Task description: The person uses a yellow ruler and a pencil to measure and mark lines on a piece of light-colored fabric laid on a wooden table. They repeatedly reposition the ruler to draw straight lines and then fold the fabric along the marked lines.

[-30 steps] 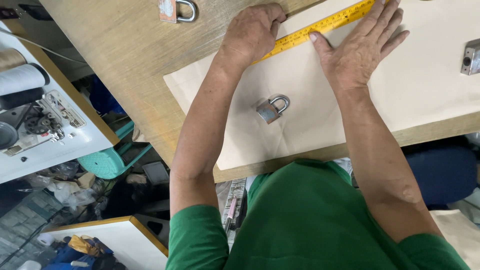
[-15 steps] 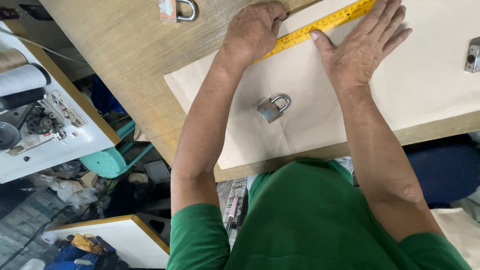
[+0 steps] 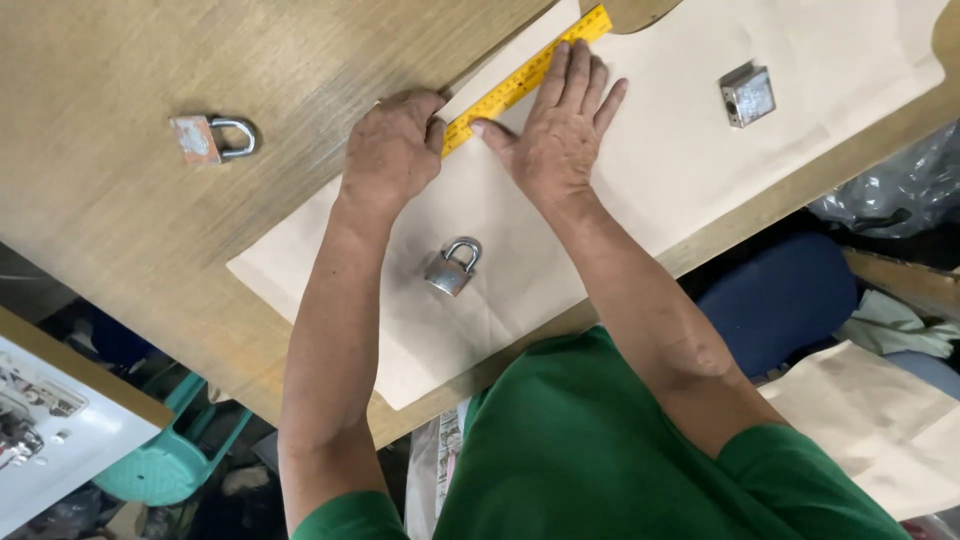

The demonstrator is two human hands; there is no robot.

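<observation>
The fingers of the left hand (image 3: pixel 392 150) are curled shut at the near end of a yellow ruler (image 3: pixel 525 78), knuckles up, the fingertips pressed against the ruler's end; whether they pinch anything besides cannot be told. The fingers of the right hand (image 3: pixel 560 135) lie spread and flat, palm down, pressing the ruler and the paper beneath it, with the thumb touching the ruler's lower edge just beside the left hand.

Going left to right: a white panel with metal parts (image 3: pixel 45 420) sits at the lower left, below the counter (image 3: pixel 120 60), and a teal plastic stool (image 3: pixel 165 460) stands just beside it on the floor. On the bare wood of the counter, well apart from the hands, lies a worn padlock with a rusty body (image 3: pixel 210 138). The large sheet of pale paper (image 3: pixel 700 150) begins near it and runs to the right edge. The ruler lies slanted across the paper's upper edge. Between the two forearms a grey padlock (image 3: pixel 452 268) rests on the paper, touching neither arm. Farther right, a small square metal block (image 3: pixel 748 95) sits on the paper, clear of the right hand. A blue seat (image 3: pixel 780 300) shows below the counter edge.
</observation>
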